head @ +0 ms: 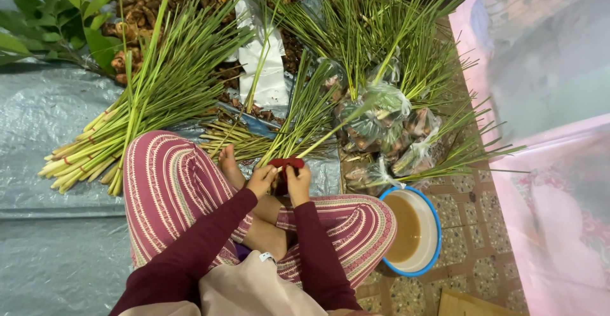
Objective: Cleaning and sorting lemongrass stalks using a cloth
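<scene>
Both hands meet just above the knees: left hand [262,179] and right hand [298,181] pinch a dark red band [286,163] around a lemongrass bundle [298,125]. Stalks look light, stiff; best gripped near the base. Right of it sits a blue-rimmed bowl [434,217].

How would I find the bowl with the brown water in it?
Start at the person's striped knee on the right side. Right beside it, on the patterned floor, sits a round white bowl. It alone has a blue rim and muddy brown liquid; everything nearby is green stalks or clear bags.
</scene>
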